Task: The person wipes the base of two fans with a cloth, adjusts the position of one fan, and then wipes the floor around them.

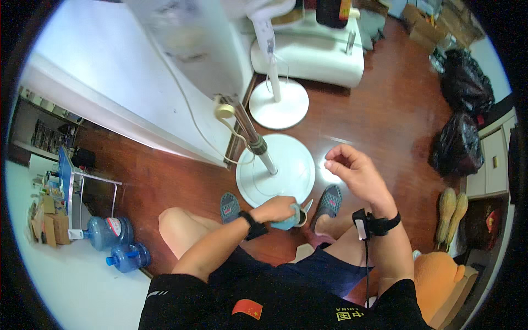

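In front of my lap, my left hand (278, 209) is closed round a light blue thing (284, 224) with a round, dark opening at its right end. A pale, pointed piece sticks up beside it; its kind I cannot make out. My right hand (355, 170) is raised further right, thumb and fingertips drawn together in a pinch. Whatever sits between them, if anything, is too small to name. Just beyond my hands stands a pedestal fan; its round white base (294, 157) lies on the floor and its metal pole (256, 137) rises toward me. A cord hangs beside the pole.
Behind it is a second stand with a white round base (279, 113), near a white cabinet (308, 63). Black bags (459, 146) lie at the right. Blue water jugs (129, 257) and a folding table (69, 176) are at the left. An orange plush thing (437, 280) sits by my right elbow.
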Motion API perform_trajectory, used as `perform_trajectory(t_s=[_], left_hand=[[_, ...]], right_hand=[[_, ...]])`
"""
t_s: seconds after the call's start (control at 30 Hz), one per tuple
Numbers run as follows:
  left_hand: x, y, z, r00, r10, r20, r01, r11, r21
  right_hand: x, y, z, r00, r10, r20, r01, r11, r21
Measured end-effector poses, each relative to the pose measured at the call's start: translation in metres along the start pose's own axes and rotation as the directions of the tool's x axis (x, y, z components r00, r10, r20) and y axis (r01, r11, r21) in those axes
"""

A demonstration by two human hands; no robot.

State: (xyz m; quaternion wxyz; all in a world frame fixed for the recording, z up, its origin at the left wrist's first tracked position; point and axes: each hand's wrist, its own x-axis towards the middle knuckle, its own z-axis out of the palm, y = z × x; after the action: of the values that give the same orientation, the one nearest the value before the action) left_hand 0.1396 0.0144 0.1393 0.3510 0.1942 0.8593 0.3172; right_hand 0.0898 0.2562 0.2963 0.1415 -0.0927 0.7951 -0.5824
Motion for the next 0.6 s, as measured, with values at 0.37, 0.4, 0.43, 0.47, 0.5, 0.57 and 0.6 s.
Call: perform_trajectory(t_s=[0.37, 0.4, 0.43, 0.47, 0.5, 0.57, 0.6], left_hand=[[-0.098, 0.013, -0.112, 0.988, -0.094, -0.120, 0.080, 0.990, -0.116], [-0.096, 0.007, -0.118, 0.988, -0.075, -0.134, 0.071, 0.997, -0.036], [-0.096, 0.005, -0.126, 0.988, -0.059, -0.144, 0.065, 0.997, 0.043], [-0.097, 0.003, -0.133, 0.988, -0.069, -0.136, 0.080, 0.994, 0.079], [-0.099, 0.002, -0.138, 0.989, -0.044, -0.141, 0.056, 0.995, 0.084], [-0.104, -0.001, -0.147, 0.985, -0.110, -0.130, 0.121, 0.990, 0.078], [-0.108, 0.001, -0.151, 0.981, -0.123, -0.152, 0.137, 0.987, 0.087]], right_hand=[[0.015, -0.133, 0.034, 0.980, -0.191, 0.050, 0.190, 0.981, 0.027], [0.023, -0.139, 0.040, 0.970, -0.243, 0.017, 0.243, 0.970, 0.020], [0.028, -0.149, 0.047, 0.969, -0.248, -0.008, 0.248, 0.969, 0.019], [0.033, -0.157, 0.055, 0.961, -0.270, -0.053, 0.271, 0.963, -0.001], [0.037, -0.164, 0.062, 0.952, -0.288, -0.101, 0.287, 0.958, -0.025], [0.044, -0.179, 0.080, 0.945, -0.297, -0.136, 0.296, 0.955, -0.023], [0.050, -0.184, 0.088, 0.937, -0.310, -0.161, 0.304, 0.951, -0.059]])
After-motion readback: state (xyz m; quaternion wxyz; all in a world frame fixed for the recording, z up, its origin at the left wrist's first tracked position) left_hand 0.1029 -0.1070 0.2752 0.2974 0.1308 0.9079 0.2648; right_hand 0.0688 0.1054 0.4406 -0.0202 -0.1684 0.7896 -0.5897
